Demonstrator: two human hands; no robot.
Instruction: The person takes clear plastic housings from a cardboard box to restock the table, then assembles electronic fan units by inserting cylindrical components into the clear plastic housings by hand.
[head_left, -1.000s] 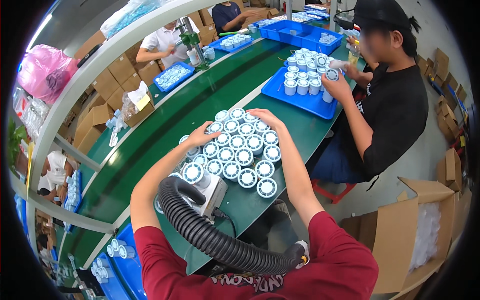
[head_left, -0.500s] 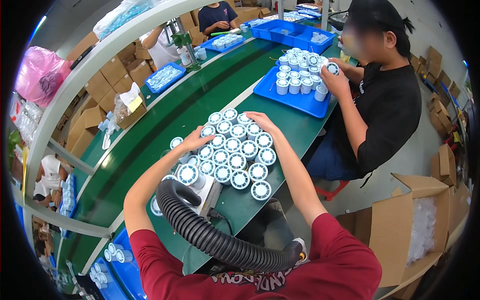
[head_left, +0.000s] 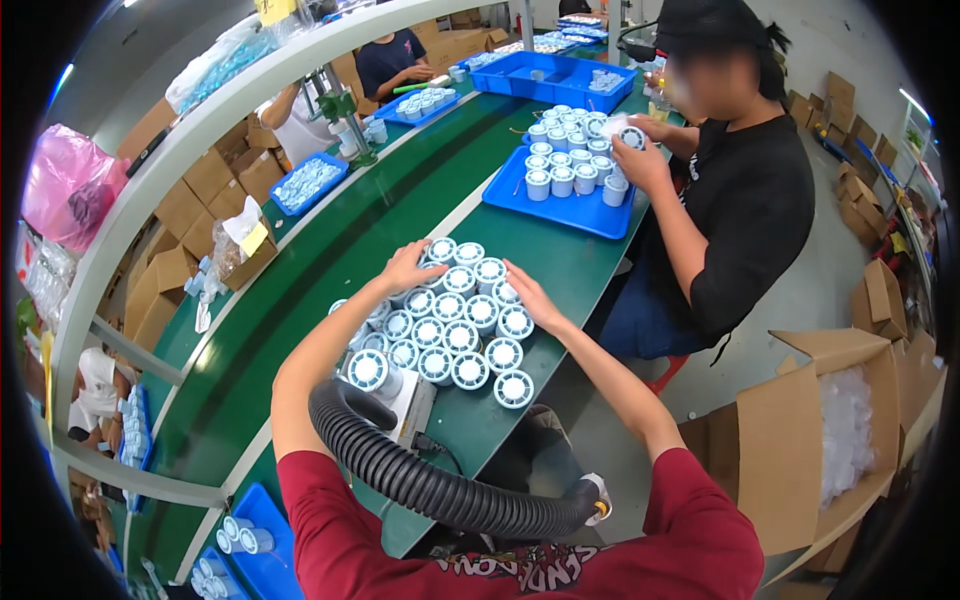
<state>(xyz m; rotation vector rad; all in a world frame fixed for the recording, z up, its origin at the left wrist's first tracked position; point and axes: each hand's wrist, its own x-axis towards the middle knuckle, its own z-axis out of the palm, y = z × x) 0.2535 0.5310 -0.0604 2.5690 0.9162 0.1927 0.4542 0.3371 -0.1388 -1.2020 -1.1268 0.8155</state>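
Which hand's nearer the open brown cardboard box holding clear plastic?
Right. The right hand is at the right edge of the pale-blue cylinders, toward the box; the left hand is across the cluster, farther away.

We see pale blue cylindrical units (head_left: 461,337) packed close together on the green table (head_left: 480,422), between our left hand (head_left: 406,269) and right hand (head_left: 530,298). Most stand upright, round tops facing up, each with dark slots ringing a pale central disc. One stands at the near corner, by the table's edge.
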